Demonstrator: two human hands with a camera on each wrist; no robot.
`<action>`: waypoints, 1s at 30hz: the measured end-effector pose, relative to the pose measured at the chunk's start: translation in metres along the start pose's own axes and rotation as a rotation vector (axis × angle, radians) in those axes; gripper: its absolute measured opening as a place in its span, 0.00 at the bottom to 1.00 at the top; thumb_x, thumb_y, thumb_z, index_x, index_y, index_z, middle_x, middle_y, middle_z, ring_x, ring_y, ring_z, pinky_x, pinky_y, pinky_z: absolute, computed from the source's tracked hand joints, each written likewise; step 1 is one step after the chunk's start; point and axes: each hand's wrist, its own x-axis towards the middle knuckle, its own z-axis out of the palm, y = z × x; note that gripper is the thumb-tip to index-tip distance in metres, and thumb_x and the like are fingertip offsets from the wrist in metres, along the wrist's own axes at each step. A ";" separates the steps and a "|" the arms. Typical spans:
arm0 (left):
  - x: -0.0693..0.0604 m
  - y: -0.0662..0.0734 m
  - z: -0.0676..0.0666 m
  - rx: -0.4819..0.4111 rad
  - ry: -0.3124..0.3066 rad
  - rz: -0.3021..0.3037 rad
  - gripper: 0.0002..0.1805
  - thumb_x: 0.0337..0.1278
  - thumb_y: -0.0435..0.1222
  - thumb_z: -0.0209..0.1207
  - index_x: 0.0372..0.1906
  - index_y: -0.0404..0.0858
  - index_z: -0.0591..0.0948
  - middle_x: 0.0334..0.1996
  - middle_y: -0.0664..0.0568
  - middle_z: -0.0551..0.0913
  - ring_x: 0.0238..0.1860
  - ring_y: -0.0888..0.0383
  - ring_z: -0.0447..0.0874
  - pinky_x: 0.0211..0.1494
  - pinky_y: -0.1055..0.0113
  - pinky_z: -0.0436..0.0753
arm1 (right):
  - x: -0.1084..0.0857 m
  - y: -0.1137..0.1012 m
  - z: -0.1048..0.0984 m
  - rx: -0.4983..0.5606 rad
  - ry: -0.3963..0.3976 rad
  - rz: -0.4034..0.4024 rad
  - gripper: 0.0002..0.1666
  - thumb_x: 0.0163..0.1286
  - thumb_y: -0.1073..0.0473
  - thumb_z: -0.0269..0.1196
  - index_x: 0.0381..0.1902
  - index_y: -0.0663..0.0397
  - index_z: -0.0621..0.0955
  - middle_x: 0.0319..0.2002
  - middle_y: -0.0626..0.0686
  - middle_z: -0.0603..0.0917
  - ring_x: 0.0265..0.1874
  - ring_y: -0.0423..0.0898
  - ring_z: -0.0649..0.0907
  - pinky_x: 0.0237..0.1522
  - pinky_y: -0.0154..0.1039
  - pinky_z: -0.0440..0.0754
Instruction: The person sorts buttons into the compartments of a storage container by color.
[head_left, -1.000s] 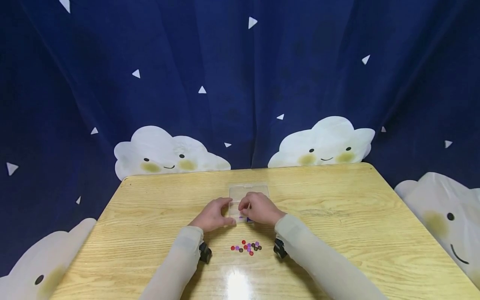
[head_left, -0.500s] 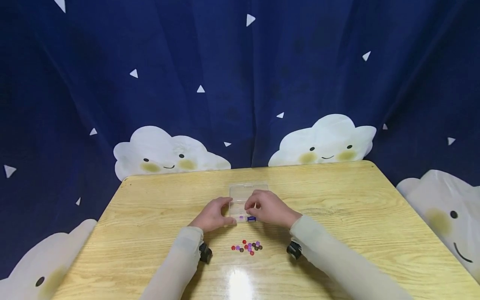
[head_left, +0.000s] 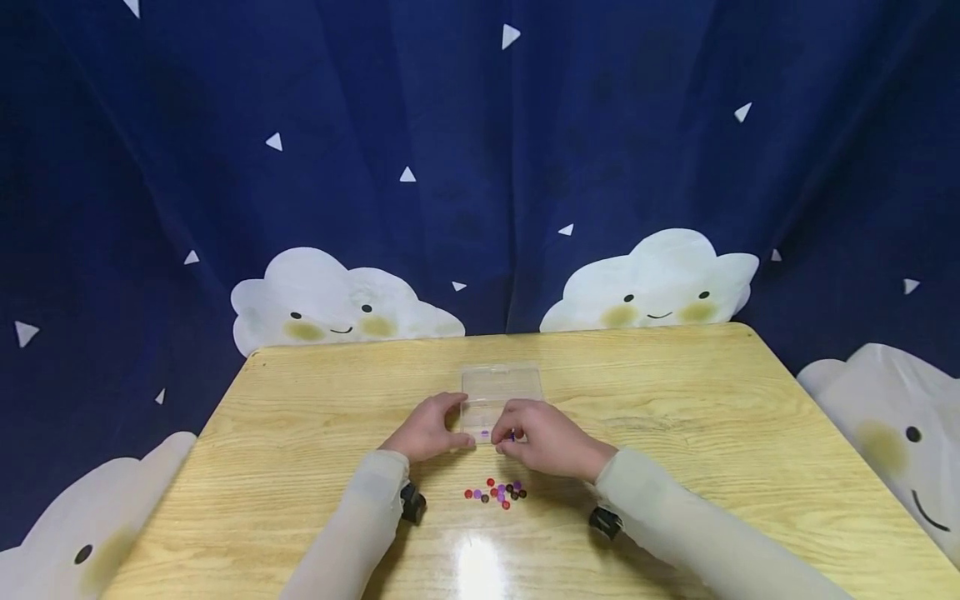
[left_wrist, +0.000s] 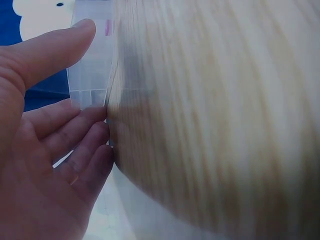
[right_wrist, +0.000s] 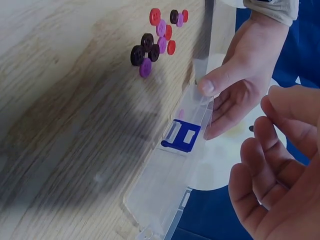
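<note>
A clear plastic box (head_left: 476, 415) (right_wrist: 162, 175) lies with its transparent lid (head_left: 501, 383) opened away. My left hand (head_left: 426, 429) (left_wrist: 55, 115) holds its left end between thumb and fingers. A dark blue piece (right_wrist: 182, 135) sits at the front of the box, beside a small purple mark (head_left: 484, 433). My right hand (head_left: 551, 439) (right_wrist: 285, 160) hovers by the front right part, fingers loosely bent, nothing visible between them. Several red, purple and dark buttons (head_left: 501, 490) (right_wrist: 155, 42) lie on the table in front of the box.
The wooden table (head_left: 315, 433) extends around both arms. Behind it hangs a dark blue curtain (head_left: 480, 183) with white clouds and triangles. A bright reflection shows on the table near its front.
My right hand has moved right and toward the front of the box, now partly covering the blue piece. My left hand keeps its place at the box.
</note>
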 end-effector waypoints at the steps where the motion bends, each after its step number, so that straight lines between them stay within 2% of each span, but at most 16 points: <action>1: 0.000 0.000 0.000 -0.001 -0.001 -0.001 0.43 0.50 0.43 0.73 0.71 0.35 0.69 0.67 0.42 0.75 0.69 0.44 0.72 0.72 0.49 0.72 | -0.001 0.000 0.000 -0.002 0.001 -0.004 0.05 0.65 0.61 0.66 0.36 0.49 0.89 0.34 0.43 0.84 0.35 0.43 0.83 0.39 0.31 0.81; 8: -0.001 0.004 0.000 -0.015 -0.004 -0.011 0.43 0.50 0.42 0.73 0.71 0.35 0.69 0.67 0.41 0.75 0.70 0.43 0.71 0.73 0.48 0.71 | -0.007 0.001 0.003 -0.021 -0.030 0.014 0.05 0.65 0.60 0.67 0.37 0.50 0.89 0.34 0.42 0.83 0.35 0.38 0.80 0.40 0.32 0.80; 16: -0.001 0.004 0.003 -0.014 -0.011 -0.018 0.42 0.51 0.43 0.72 0.71 0.37 0.69 0.70 0.42 0.72 0.71 0.42 0.68 0.74 0.47 0.69 | -0.025 0.005 0.007 -0.036 -0.059 0.012 0.04 0.63 0.62 0.68 0.36 0.50 0.88 0.34 0.42 0.82 0.33 0.35 0.78 0.38 0.31 0.80; 22: -0.002 0.004 0.003 -0.013 -0.011 -0.028 0.43 0.50 0.43 0.73 0.71 0.37 0.69 0.70 0.41 0.71 0.72 0.41 0.67 0.75 0.47 0.68 | -0.038 0.010 0.012 -0.044 -0.054 0.019 0.04 0.61 0.60 0.70 0.35 0.49 0.88 0.33 0.42 0.82 0.33 0.34 0.78 0.38 0.31 0.81; 30: -0.002 0.005 0.001 -0.004 -0.010 -0.030 0.43 0.51 0.43 0.73 0.72 0.37 0.68 0.71 0.41 0.71 0.72 0.41 0.67 0.75 0.46 0.67 | -0.049 0.015 0.022 -0.107 -0.042 0.077 0.04 0.58 0.62 0.70 0.32 0.46 0.88 0.30 0.40 0.80 0.30 0.32 0.75 0.35 0.30 0.79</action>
